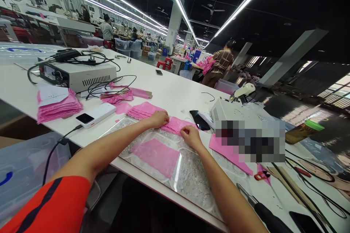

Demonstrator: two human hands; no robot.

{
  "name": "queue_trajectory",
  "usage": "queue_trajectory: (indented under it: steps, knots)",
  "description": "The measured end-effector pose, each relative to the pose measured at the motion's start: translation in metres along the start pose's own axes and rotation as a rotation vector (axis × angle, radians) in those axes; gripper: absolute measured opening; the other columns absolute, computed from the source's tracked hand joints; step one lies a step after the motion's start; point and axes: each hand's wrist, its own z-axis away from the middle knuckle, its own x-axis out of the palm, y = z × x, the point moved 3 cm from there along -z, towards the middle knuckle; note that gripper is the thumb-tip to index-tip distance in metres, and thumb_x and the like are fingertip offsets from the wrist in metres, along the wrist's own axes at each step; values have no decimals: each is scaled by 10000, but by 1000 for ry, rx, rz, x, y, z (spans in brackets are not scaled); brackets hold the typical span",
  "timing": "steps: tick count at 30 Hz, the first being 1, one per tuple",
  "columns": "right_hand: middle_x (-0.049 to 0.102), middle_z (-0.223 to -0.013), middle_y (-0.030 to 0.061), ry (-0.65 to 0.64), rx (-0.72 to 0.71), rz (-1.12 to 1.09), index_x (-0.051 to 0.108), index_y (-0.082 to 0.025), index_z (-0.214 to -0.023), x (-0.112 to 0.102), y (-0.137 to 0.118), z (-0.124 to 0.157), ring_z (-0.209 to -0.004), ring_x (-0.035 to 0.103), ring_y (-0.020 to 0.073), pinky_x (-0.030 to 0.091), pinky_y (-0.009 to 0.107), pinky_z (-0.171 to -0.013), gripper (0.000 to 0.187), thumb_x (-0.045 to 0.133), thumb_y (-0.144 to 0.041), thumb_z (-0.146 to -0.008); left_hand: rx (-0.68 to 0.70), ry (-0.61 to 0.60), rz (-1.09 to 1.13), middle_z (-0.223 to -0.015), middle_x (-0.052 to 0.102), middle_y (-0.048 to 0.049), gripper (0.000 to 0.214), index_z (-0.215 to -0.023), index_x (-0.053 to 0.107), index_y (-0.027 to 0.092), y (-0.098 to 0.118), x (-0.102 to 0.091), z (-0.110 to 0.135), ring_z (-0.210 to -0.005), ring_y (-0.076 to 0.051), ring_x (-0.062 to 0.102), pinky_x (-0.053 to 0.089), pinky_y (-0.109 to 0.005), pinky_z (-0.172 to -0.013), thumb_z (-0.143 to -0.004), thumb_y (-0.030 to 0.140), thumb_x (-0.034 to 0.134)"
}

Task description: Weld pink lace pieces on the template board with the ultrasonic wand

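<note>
Both hands had their fingers bent inward, nearly closed: the left hand [159, 119] and the right hand [192, 137] both met a layered pile of thin pink cloth [172, 125], with a short stretch of it between them. Whether either had pinched a single layer could not be told.

The long white-topped table [175, 85] bore everything. On its near edge lay the clear-topped, grey-speckled work mat [191, 174], and the pile under the hands lay along that mat's far edge. A pale grey metal box with vent slots [94, 74] stood beyond the mat to the left; a thick stack of pink cloth with white paper on top [60, 111] sat left of the mat. Smaller was the single flat pink rectangle of cloth [155, 156] at the mat's middle, though whether over or under the clear layer was unclear.

As a judgement, the work looked partway along: one piece was laid out alone, while the pile at the hands and the thick stack left plenty unspread. No piece could be identified as finished.
</note>
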Motion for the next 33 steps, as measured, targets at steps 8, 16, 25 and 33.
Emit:
queue_trajectory:
  steps: [8,16,25,33]
  knots:
    - [663,-774,34,28,29,-85,664,-194,-724,-7,1,-1,-596,523,134,454,296,-646,167,535,-297,-700,51,66,-87,-1200,590,-86,238,-1109,609,176,11,-11,0,-1058,-202,580,491,-426,-932,-944,336,549]
    - [667,-891,30,124,-14,-117,666,-215,-863,0,-34,-21,-666,528,137,459,292,-703,210,593,-270,-673,167,173,-89,-1029,646,-37,71,-809,713,238,62,-17,-4,-1044,-235,568,350,-418,-1034,-807,194,657]
    - [657,-627,8,288,117,-268,643,-188,-720,-40,-28,-25,-590,614,151,463,261,-602,182,534,-332,-743,-93,303,-149,-1060,623,-109,323,-1020,626,156,94,28,24,-1042,-275,562,447,-409,-909,-816,405,639]
    - [646,-552,3,338,242,-391,648,-164,-722,-69,-11,-11,-450,624,143,467,230,-423,307,488,-418,-788,-187,256,-217,-963,628,-60,245,-958,620,135,126,58,7,-928,-200,597,477,-393,-846,-920,369,559]
